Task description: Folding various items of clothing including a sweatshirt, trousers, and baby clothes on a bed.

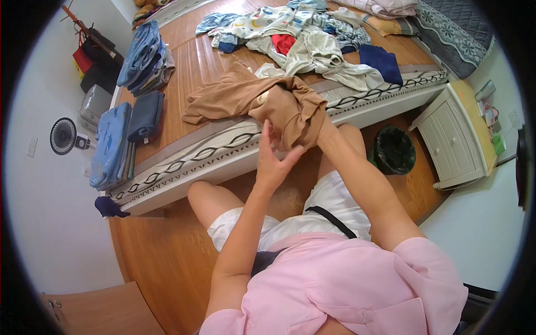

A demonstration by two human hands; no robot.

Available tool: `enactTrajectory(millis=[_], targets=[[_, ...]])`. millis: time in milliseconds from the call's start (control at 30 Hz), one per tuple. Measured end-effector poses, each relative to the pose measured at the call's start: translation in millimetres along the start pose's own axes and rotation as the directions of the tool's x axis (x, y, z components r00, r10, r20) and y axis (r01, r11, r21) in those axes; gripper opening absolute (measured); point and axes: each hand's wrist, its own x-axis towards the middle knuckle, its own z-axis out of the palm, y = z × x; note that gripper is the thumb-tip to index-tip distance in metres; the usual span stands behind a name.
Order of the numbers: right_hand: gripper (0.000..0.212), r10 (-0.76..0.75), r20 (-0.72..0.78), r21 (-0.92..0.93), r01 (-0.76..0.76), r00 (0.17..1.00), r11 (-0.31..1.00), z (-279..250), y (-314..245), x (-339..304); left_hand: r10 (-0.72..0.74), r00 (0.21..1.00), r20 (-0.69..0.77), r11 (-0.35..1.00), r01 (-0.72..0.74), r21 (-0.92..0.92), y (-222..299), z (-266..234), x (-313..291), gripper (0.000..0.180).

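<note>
A tan-brown garment (223, 97) lies rumpled across the bed's near edge, and part of it is bunched up over the edge. My right forearm reaches into the bunched cloth from the right, so my right hand is hidden inside it. My left hand (273, 166) is just below the garment with thumb and fingers apart, its fingertips at the cloth. Whether they press on it I cannot tell. Behind the garment is a loose heap of clothes (312, 50), with pale, patterned, red and navy pieces.
Folded blue clothes (110, 142) and a folded dark grey piece (146, 116) stand at the bed's left, with another blue stack (139, 53) behind. A black-lined bin (394, 151) and white cabinet (452, 142) are at right. A small fan (63, 135) is at left.
</note>
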Motion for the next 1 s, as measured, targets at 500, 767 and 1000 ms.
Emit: enactTrajectory(millis=[500, 767, 1000], targets=[[0.070, 0.135, -0.215, 0.658, 0.041, 0.967, 0.752, 37, 34, -132, 0.054, 0.983, 0.176, 0.931, -0.114, 0.348, 14, 12, -82, 0.048], [0.049, 0.120, -0.594, -0.360, -0.396, 0.795, 0.845, 48, 10, -162, -0.018, 0.926, 0.378, 0.866, -0.175, 0.468, 16, 32, -94, 0.052], [0.021, -0.025, -0.602, -0.318, -0.210, 0.798, 0.925, 51, -6, -149, -0.114, 0.891, 0.440, 0.954, -0.025, 0.298, 35, 10, -73, 0.055]])
